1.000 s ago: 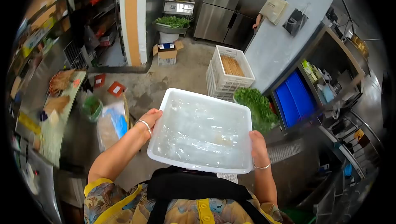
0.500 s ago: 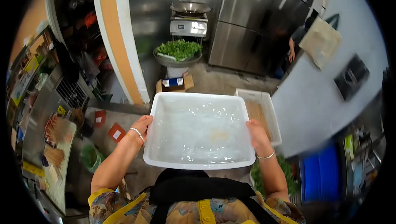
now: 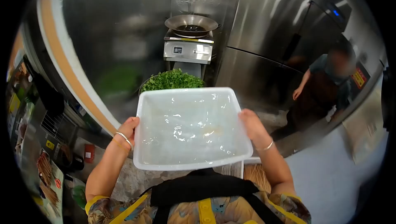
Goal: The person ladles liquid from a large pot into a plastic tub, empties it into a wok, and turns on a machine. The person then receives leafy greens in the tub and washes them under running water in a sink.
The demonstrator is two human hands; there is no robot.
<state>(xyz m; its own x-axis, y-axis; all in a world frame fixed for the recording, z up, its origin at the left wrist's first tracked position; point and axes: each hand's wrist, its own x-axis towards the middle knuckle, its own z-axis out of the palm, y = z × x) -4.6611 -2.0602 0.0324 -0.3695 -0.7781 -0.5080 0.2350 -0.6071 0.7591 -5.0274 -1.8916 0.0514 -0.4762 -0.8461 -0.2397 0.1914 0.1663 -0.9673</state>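
Note:
A white rectangular tub [image 3: 189, 129] with clear liquid in it is held level in front of my body. My left hand [image 3: 130, 128] grips its left side, with the thumb near the rim. On the right side my right hand [image 3: 252, 125], slightly blurred, is closed round the edge. The fingers under the tub are hidden. Just past the far rim, leafy greens [image 3: 173, 79] show, their lower part covered by the tub.
A wok [image 3: 192, 25] sits on a steel cooker [image 3: 188, 51] ahead. A steel refrigerator [image 3: 264, 30] stands at the right, with another person [image 3: 326, 79] beside it. Thin sticks [image 3: 255, 175] lie in a white crate below my right forearm. A cluttered worktop is at the left.
The tub and both hands have come forward toward the cooker and greens, which look nearer. The white crate has passed to beneath my right arm. More of the other person shows.

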